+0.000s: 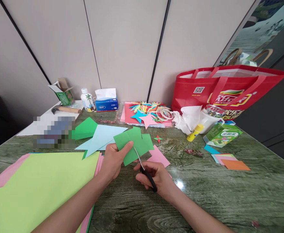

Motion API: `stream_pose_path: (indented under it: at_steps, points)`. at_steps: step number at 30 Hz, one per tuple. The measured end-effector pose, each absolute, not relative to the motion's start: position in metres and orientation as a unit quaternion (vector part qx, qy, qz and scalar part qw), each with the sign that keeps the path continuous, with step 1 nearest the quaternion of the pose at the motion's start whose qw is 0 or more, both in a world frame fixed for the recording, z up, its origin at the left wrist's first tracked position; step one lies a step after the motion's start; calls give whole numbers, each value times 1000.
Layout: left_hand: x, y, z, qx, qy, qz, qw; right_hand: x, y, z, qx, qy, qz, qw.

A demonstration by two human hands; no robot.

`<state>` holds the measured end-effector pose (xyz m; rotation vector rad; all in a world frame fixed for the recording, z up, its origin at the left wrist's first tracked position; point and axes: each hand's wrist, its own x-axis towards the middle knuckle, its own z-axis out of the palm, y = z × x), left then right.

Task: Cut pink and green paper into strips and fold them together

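My left hand pinches a piece of dark green paper above the green marbled table, thumb on top. My right hand grips black-handled scissors, whose blades point up into the lower edge of the green paper. Just behind the scissors lies a pink paper piece. Light blue paper and another green sheet lie past my left hand.
A stack of light green and pink sheets covers the near left. At the back stand a tissue box, a bottle, folded paper stars, a glue stick, a green carton and a red bag. Small paper pieces lie right.
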<state>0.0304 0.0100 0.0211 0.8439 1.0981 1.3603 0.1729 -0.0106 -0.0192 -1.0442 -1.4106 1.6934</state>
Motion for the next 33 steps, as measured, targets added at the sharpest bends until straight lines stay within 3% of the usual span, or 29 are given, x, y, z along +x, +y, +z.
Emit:
stream_pose_path:
  at_steps: [33]
  points:
    - [17, 19, 17, 362, 511, 539, 563, 173, -10, -19, -392, -541, 666, 332]
